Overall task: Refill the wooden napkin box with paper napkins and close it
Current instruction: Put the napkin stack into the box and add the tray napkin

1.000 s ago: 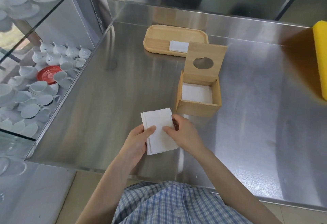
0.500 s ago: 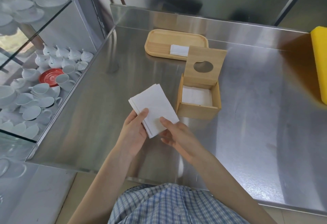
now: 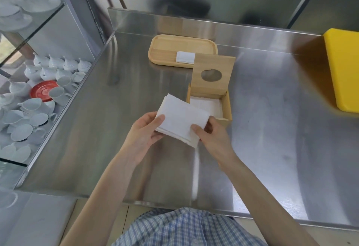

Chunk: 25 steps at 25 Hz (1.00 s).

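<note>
A stack of white paper napkins [image 3: 179,118] is held above the steel counter by both hands, just left of the wooden napkin box [image 3: 226,109]. My left hand [image 3: 144,132] grips the stack's left end and my right hand [image 3: 210,135] grips its right end. The box stands open, its lid [image 3: 212,76] with a round hole tilted upright at the back. White napkins [image 3: 208,106] lie inside the box.
A wooden tray [image 3: 167,49] with one small folded napkin [image 3: 185,57] sits behind the box. A yellow board [image 3: 343,67] lies at the right edge. Shelves of white cups and a red saucer [image 3: 41,90] stand left of the steel counter [image 3: 272,129].
The napkin stack was lifted off the counter and carried right, toward the open box. My right hand took hold of its right end again.
</note>
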Motion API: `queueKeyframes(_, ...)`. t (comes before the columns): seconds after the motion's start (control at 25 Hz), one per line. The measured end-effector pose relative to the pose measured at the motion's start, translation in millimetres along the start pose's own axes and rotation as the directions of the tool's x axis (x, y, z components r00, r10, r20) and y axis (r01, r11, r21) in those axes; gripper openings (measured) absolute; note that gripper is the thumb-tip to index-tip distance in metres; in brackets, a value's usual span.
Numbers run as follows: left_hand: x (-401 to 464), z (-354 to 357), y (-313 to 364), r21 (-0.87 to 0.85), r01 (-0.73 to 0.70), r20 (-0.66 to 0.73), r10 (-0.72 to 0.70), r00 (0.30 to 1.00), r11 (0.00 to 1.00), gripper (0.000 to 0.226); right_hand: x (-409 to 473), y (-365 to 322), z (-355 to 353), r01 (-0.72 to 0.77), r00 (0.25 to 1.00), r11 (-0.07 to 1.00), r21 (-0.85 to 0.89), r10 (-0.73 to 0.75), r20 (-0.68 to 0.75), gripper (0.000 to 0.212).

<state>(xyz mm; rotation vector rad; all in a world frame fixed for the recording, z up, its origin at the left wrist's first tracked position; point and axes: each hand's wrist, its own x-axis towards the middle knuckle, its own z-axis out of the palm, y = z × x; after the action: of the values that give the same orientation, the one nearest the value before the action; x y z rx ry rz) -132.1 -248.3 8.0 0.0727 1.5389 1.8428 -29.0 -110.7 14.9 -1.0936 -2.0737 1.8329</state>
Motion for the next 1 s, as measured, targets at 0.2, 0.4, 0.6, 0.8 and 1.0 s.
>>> queueKeyframes(0.2, 26, 32, 12, 0.198, -0.029, -0.046, 0.039, 0.998, 0.980, 0.004, 21, -17, -37, 0.070, 0.992, 0.967, -0.246, -0.093, -0.082, 0.028)
queueKeyframes(0.4, 57, 61, 22, 0.660, -0.137, -0.061, 0.234, 0.970, 0.739, 0.007, 56, -29, -61, 0.070, 0.979, 0.884, -0.462, -0.150, -0.138, 0.023)
queueKeyframes(0.6, 77, 83, 21, 0.839, -0.175, 0.008, 0.310, 0.951, 0.515, 0.010, 83, -29, -67, 0.048, 0.978, 0.786, -0.617, -0.163, -0.132, 0.022)
queueKeyframes(0.8, 89, 97, 16, 0.975, -0.199, 0.158, 0.322, 0.933, 0.099, 0.019, 95, -35, -63, 0.095, 0.984, 0.568, -0.817, -0.176, -0.009, 0.020)
queueKeyframes(1.0, 95, 104, 9, 0.950, -0.161, 0.221, 0.213, 0.952, -0.266, 0.019, 103, -42, -61, 0.170, 0.980, 0.358, -0.918, -0.162, 0.118, 0.021)
